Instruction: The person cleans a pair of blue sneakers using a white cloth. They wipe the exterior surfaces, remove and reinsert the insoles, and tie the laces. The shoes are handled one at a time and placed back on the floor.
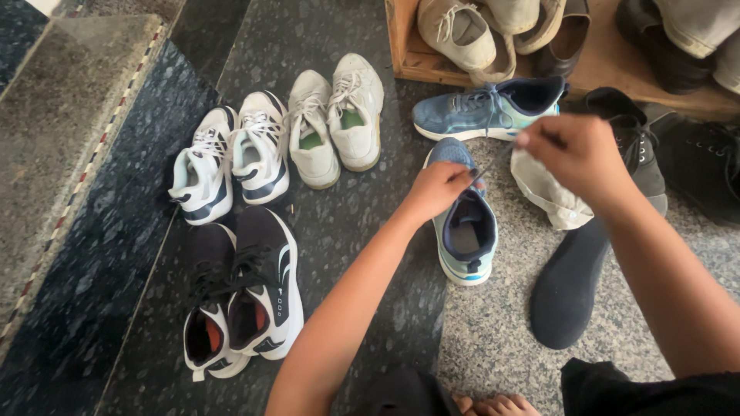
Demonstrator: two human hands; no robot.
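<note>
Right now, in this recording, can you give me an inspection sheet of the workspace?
Surface: dark polished stone floor meeting a speckled grey floor.
Job's things: blue shoe upright under the hands, its lace pulled up between them; second blue shoe on its side behind it.
Clutter: white-and-navy pair, white pair, black-and-white pair, loose dark insole, pale cloth, black shoe.
Grippers: left hand and right hand each pinch the lace.
Cables: nothing seen.
Surroundings: wooden rack holding shoes; stone step at left.
</note>
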